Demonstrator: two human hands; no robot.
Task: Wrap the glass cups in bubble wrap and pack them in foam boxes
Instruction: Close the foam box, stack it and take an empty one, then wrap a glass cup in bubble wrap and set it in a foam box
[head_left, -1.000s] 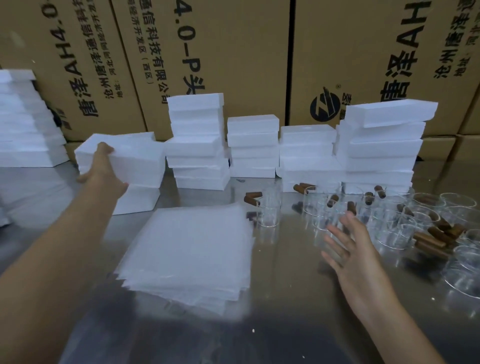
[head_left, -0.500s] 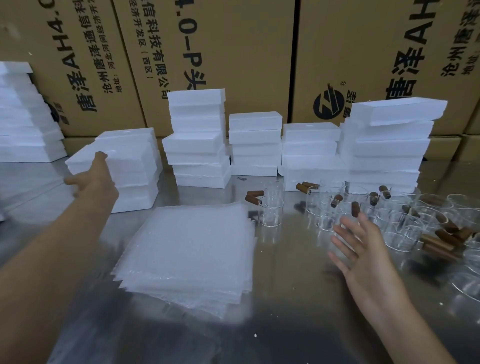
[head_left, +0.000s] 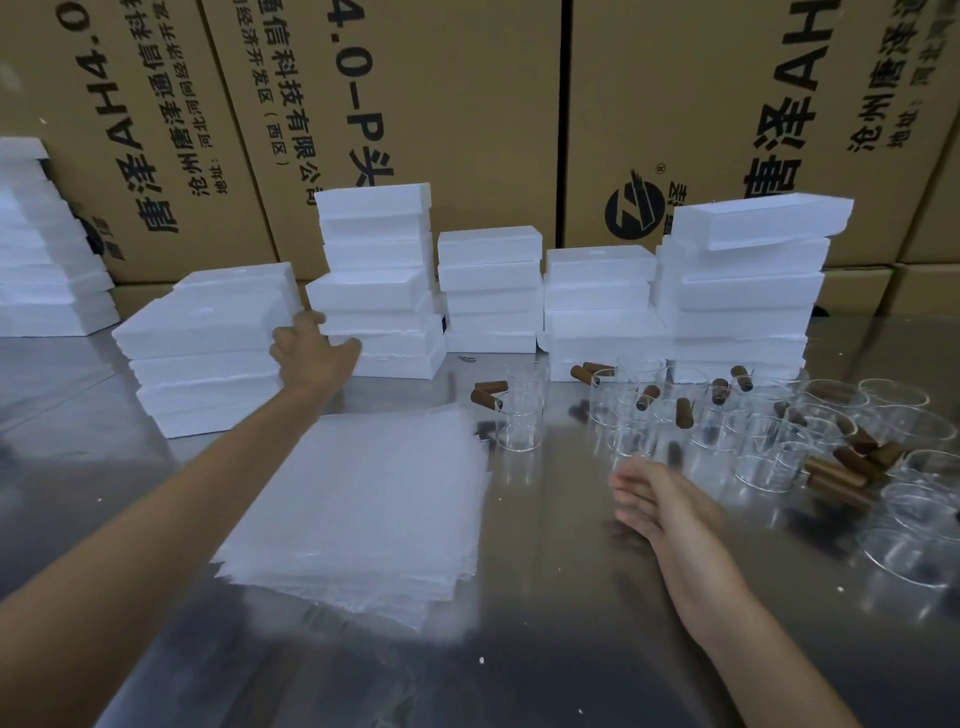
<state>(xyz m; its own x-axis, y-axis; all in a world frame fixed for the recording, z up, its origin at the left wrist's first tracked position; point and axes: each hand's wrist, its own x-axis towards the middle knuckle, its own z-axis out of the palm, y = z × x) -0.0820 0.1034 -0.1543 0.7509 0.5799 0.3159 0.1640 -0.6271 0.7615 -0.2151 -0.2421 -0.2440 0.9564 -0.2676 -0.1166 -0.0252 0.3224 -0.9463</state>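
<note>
A warehouse packing station: printed shipping cartons (head_left: 441, 104) wall off the view from 10 to 2 o'clock, white foam boxes (head_left: 488, 291) stand stacked before them, and a steel desk (head_left: 571, 649) carries batches of identical glass cups (head_left: 769, 441).

White foam boxes (head_left: 197, 332) are standing closed in uneven stacks along the rear of the steel table. Square bubble wrap sheets (head_left: 363, 509) are lying flat in one pile at centre. Clear glass cups (head_left: 519, 421) with brown handles are sitting clustered at right, most upright.
</note>
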